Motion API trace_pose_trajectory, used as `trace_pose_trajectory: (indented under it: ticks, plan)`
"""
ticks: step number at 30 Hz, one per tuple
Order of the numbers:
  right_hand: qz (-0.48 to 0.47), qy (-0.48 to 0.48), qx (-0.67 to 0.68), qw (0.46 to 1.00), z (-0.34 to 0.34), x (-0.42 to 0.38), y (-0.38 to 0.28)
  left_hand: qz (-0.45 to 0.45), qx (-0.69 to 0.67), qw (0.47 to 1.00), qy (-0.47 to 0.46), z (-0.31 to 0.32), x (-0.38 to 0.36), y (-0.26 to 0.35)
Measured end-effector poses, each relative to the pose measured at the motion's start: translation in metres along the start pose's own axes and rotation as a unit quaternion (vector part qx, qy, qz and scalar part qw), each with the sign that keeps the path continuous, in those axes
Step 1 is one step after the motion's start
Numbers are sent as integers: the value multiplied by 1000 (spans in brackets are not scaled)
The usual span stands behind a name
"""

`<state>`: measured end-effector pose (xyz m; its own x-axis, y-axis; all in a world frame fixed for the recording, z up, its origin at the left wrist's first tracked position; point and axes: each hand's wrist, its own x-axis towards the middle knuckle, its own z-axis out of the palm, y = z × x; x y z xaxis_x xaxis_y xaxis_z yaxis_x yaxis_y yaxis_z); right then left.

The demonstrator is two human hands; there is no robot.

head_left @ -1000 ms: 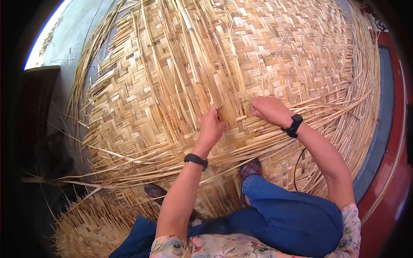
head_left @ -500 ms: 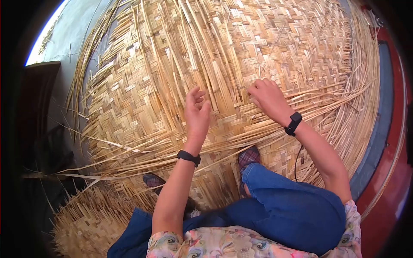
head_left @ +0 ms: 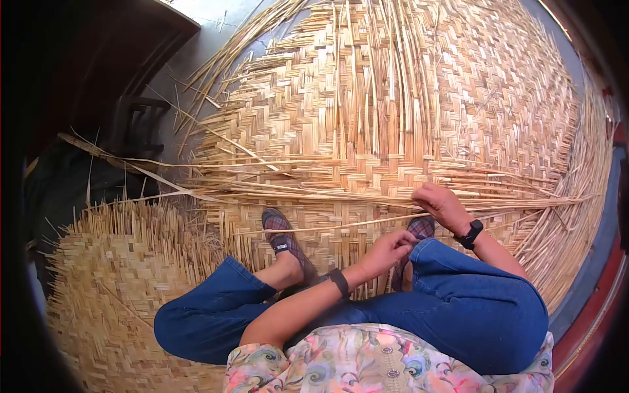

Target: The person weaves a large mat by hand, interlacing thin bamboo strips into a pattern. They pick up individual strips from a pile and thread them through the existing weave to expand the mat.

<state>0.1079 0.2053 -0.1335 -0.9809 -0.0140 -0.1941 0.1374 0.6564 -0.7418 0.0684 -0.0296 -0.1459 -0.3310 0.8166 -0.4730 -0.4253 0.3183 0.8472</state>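
Lying flat on the floor (head_left: 219,40), the woven mat (head_left: 298,108) has long loose strips (head_left: 308,192) across its near part, by the curled right hand (head_left: 443,205), while the bent left hand (head_left: 385,253) is near the blue jeans (head_left: 472,318), though I can't tell if either grips anything.

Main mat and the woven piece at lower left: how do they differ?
The main mat spreads out ahead of the person, while the lower-left piece lies beside the left leg. Long loose strips run along and across the main mat; the lower-left piece has short ends bristling at its far edge. Both are tan and woven from flat strips.
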Motion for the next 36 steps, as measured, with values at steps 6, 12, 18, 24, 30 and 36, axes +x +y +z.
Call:
trace_pose_trajectory:
  ticks: [6,12,18,24,30,36]
  plan:
    - [154,-13,166,974,9,-25,-5,50,-408,875,255,-63,-6,-4]
    - [12,72,-241,968,53,-17,44,-98,-370,887,259,-62,-33,-32]
    - [40,114,15,993,34,-39,5,-142,-274,945,108,-50,-51,-34]
    - [108,123,-7,986,23,-66,-1,-111,-329,934,83,-53,-44,-9]
    - [148,173,-51,972,7,-62,-17,2,-453,874,174,-76,-33,-8]
    - [87,162,-181,966,1,-44,-15,77,-384,899,193,-64,-39,4]
